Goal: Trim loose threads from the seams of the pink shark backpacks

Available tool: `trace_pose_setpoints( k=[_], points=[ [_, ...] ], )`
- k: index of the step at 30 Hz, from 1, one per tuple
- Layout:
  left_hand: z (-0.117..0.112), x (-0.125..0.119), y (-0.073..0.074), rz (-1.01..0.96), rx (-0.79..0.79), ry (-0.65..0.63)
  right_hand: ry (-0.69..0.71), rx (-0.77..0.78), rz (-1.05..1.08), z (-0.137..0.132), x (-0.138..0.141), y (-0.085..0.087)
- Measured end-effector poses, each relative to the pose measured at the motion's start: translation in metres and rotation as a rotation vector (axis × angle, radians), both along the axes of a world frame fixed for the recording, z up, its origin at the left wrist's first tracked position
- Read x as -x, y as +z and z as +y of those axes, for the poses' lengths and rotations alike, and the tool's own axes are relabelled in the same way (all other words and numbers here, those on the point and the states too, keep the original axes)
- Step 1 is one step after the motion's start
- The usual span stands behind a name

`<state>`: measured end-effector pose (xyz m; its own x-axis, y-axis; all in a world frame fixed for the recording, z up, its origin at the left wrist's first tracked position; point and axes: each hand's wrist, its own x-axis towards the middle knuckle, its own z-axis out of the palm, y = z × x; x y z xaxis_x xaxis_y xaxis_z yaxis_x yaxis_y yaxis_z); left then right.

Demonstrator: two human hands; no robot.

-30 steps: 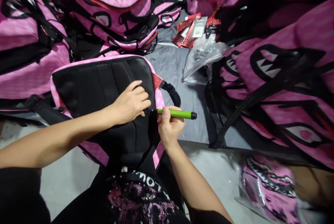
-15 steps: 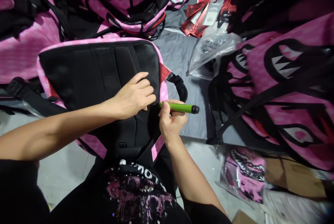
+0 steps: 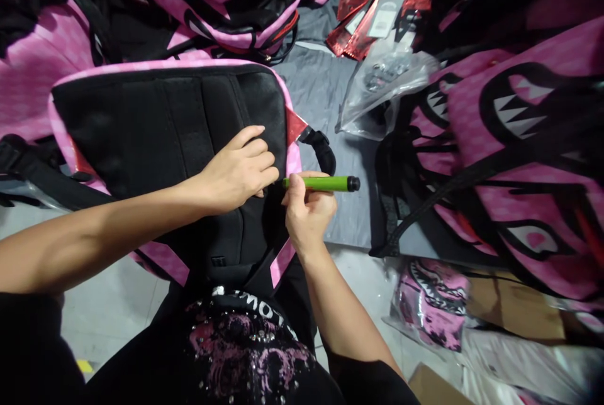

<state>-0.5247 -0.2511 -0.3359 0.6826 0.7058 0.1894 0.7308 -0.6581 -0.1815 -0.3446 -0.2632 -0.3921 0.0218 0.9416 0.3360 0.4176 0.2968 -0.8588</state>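
A pink-edged backpack [image 3: 134, 122] lies with its black back panel facing up. My left hand [image 3: 243, 169] rests on that panel, its fingers bent and closed on the black fabric; the fold under the fingertips is hidden. In my right hand [image 3: 309, 207] is a green marker [image 3: 330, 183] with a black end, held near-level between thumb and fingers. The marker's writing end points left, close to my left fingertips, and its tip is hard to make out. A black shoulder strap [image 3: 322, 150] curls out at the bag's right edge, beside a red corner piece.
More pink backpacks with shark-mouth prints [image 3: 519, 109] crowd the right side and the back. Red tags [image 3: 361, 24] and a clear plastic bag [image 3: 387, 84] of small parts lie on the grey table cover [image 3: 352, 216]. A wrapped pink item [image 3: 431, 307] and cardboard sit lower right.
The view has shifted a little, and the backpack appears slightly further left. The marker has tilted closer to level. Both hands keep their holds near the same spot.
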Motion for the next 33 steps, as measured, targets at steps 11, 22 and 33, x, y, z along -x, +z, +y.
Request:
trace_pose_setpoints(
  k=[11, 22, 33],
  points=[
    [0.0, 0.001, -0.004, -0.037, -0.107, -0.034, -0.003, 0.071, 0.02, 0.004, 0.002, 0.004],
    [0.002, 0.003, -0.009, -0.116, -0.116, -0.053, 0.045, 0.044, 0.043, 0.003, -0.003, -0.002],
    [0.006, 0.0, -0.006, -0.139, -0.005, -0.039, 0.054, 0.308, 0.34, 0.032, -0.043, 0.009]
  ],
)
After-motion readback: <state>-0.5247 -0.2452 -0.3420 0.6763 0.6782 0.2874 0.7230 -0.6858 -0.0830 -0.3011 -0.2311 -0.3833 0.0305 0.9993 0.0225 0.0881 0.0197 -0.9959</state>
